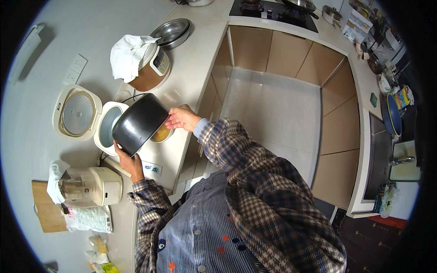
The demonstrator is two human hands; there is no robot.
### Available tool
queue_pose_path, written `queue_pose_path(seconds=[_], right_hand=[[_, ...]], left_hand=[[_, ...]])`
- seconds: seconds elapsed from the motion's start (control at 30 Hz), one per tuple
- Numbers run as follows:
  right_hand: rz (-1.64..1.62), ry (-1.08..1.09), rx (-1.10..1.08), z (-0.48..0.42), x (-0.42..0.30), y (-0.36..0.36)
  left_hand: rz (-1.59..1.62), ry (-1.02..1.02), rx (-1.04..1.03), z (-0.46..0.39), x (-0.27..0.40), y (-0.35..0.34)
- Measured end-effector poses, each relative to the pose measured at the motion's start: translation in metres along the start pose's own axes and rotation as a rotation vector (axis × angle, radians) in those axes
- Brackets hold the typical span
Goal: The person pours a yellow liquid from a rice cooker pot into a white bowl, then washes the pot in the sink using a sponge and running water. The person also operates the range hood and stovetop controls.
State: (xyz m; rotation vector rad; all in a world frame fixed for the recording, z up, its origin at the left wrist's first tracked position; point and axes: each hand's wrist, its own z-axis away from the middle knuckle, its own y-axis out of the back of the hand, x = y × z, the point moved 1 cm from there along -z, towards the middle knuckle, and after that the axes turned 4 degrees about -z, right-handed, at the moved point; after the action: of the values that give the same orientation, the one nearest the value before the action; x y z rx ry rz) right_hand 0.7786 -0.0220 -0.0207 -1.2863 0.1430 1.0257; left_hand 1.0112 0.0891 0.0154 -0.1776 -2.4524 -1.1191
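A black rice cooker inner pot (140,119) is held between both hands, tilted towards the right over a bowl (167,139) with yellow-orange food in it. My left hand (130,166) grips the pot's near side, its thumb against the wall. With fingers at the rim, my right hand (183,117) holds the pot's right side. The pot covers part of the bowl, and its inside faces away from view. Just left stands a white rice cooker (99,136), its lid (79,112) raised and the pot's seat partly visible.
A brown electric cooker (145,76) with a white cloth (131,56) on top stands beyond the pot, near metal basins (174,32). Nearer on the left are a countertop appliance (106,187) and a wooden board (47,204). A stove (273,15) lies far ahead.
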Motion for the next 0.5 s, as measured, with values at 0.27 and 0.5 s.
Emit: queue_pose_path(seconds=[0.27, 0.5], right_hand=[[0.048, -0.042, -0.036, 0.001, -0.005, -0.003], [0.089, -0.069, -0.149, 0.007, -0.027, -0.027]], left_hand=[[0.025, 0.038, -0.037, -0.002, 0.005, 0.004], [-0.042, -0.030, 0.048, -0.017, -0.001, 0.014]])
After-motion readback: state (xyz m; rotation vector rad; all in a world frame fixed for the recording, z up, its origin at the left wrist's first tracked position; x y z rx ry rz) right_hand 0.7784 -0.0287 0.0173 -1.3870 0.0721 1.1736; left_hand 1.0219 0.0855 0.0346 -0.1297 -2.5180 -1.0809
